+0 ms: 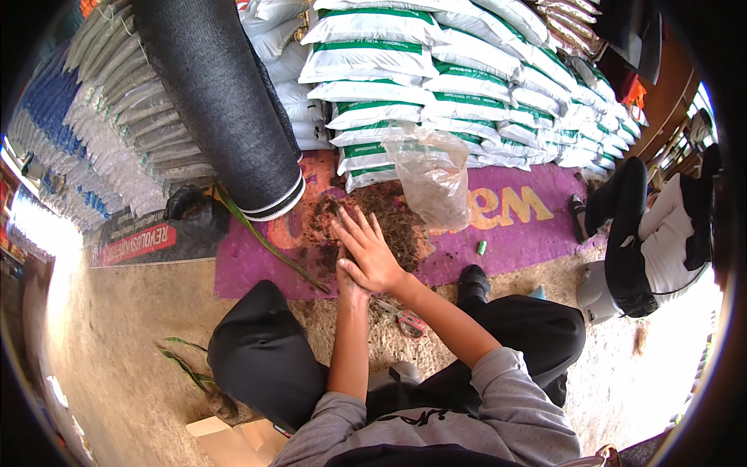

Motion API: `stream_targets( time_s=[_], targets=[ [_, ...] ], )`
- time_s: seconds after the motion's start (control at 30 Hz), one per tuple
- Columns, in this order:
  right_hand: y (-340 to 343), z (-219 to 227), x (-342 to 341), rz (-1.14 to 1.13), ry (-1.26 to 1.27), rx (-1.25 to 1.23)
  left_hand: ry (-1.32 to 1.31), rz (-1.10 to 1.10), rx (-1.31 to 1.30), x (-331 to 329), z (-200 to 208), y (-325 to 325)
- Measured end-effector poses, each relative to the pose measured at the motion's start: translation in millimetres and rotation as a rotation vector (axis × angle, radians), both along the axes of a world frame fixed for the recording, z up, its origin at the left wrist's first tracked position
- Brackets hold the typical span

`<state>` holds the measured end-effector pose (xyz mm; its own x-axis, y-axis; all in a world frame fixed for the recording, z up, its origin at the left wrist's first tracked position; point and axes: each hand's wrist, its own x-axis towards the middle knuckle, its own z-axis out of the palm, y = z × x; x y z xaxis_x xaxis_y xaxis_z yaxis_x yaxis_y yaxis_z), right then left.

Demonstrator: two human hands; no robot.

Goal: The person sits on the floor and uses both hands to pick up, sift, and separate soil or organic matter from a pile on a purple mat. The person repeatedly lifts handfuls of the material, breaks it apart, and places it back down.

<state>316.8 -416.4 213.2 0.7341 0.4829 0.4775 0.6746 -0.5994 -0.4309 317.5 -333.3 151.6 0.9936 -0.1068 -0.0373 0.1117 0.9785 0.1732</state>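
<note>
My right hand (373, 253) lies across my left hand, fingers stretched out and apart, holding nothing. Only the wrist and lower part of my left hand (349, 282) show; its fingers are hidden behind the right one. Both are just in front of a heap of dark soil and fibrous roots (393, 233) spread on a purple printed banner (513, 245). A crumpled clear plastic bag (432, 175) stands behind the heap. Scissors with red handles (412, 324) lie on the floor by my right forearm. A long green leaf (264, 241) stretches over the banner to the left.
White and green sacks (373, 62) are stacked behind, with a big black roll (218, 101) leaning at left. A black plastic bag (194, 210) stands beside it. A leafy plant (191, 366) and cardboard (233, 440) lie lower left. Another person (661, 233) sits at right.
</note>
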Motion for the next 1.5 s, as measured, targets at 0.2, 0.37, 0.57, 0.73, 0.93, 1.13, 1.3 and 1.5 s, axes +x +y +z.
stream_targets(
  time_s=[0.2, 0.37, 0.57, 0.73, 0.93, 1.13, 1.3, 1.5],
  targets=[
    [-6, 2, 11, 0.05, 0.081, 0.144, -0.053, -0.005, 0.033, 2, 25, -12],
    [-28, 10, 10, -0.089, 0.11, 0.598, -0.062, -0.124, -0.184, 0, 24, -2],
    [-47, -23, 17, -0.194, 0.378, 0.821, 0.061, 0.019, -0.022, -2, 19, 0],
    [-42, -24, 14, -0.064, 0.508, 0.789, 0.04, -0.016, -0.001, -2, 11, 2],
    [-41, -4, 3, -0.137, 0.26, 0.489, 0.165, 0.035, 0.089, -5, 21, 0],
    [-38, 10, -9, -0.053, 0.135, 0.323, 0.167, 0.035, 0.204, -11, 31, -3],
    [-29, 0, -12, -0.033, 0.162, 0.312, 0.162, -0.053, 0.162, -6, 23, -1],
    [-29, -6, -10, -0.035, 0.173, 0.447, 0.226, -0.007, 0.204, -4, 20, -1]
  ],
)
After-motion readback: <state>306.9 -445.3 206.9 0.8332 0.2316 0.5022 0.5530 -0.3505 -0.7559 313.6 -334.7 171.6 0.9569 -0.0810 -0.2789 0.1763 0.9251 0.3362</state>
